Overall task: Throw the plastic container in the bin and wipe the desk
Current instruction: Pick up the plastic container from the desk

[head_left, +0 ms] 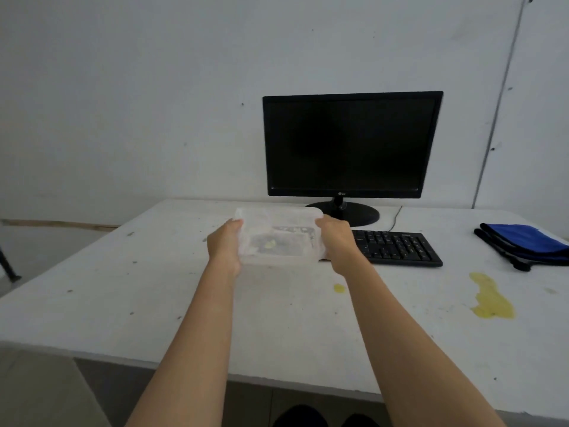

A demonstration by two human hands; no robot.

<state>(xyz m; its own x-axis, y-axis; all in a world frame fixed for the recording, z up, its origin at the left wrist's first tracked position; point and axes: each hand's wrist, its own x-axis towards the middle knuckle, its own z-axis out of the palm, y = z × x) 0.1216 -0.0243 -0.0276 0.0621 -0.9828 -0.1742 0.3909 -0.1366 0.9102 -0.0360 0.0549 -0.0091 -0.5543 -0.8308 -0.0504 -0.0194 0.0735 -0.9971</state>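
A clear plastic container (278, 237) with food scraps inside is held between both hands above the white desk (123, 291), just left of the keyboard. My left hand (224, 246) grips its left end and my right hand (337, 243) grips its right end. A folded blue cloth (523, 245) lies at the desk's far right. A large yellow spill (491, 298) and a small yellow spot (338, 288) stain the desk surface. No bin is in view.
A black monitor (351, 146) stands at the back of the desk with a black keyboard (397, 248) in front of it. Small dark specks dot the desk. The floor shows at the left, and the desk's near edge runs just before my feet.
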